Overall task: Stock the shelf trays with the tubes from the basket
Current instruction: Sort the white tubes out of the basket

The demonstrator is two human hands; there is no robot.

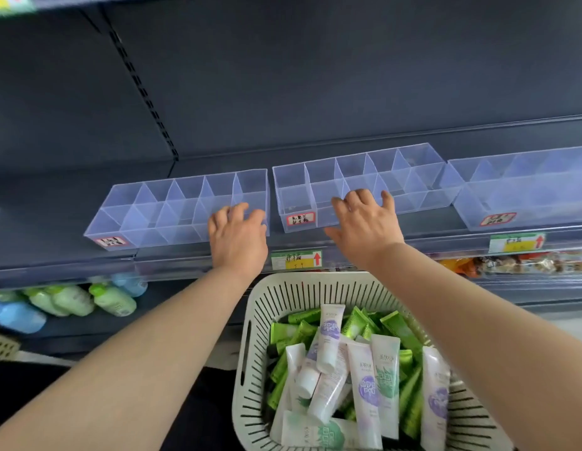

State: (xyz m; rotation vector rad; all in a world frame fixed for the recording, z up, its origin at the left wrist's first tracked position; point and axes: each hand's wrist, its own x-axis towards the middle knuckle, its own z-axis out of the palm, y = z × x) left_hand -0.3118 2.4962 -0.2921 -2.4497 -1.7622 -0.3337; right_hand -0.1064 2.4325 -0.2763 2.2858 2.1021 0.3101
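Note:
Three clear divided trays stand in a row on the dark shelf: a left tray (146, 203), a middle tray (315, 183) and a right tray (527, 187), and I see no tubes in them. My left hand (237, 239) has its fingers curled over the front right corner of the left tray. My right hand (367, 222) lies with spread fingers on the front wall of the middle tray. Below, a pale slotted basket (283, 297) holds several white tubes (364, 385) and green tubes (397, 327).
Price labels (296, 259) hang on the shelf's front rail. On the lower shelf lie green and blue bottles (110, 299) at the left and packaged goods (517, 263) at the right. The shelf's dark back panel rises behind the trays.

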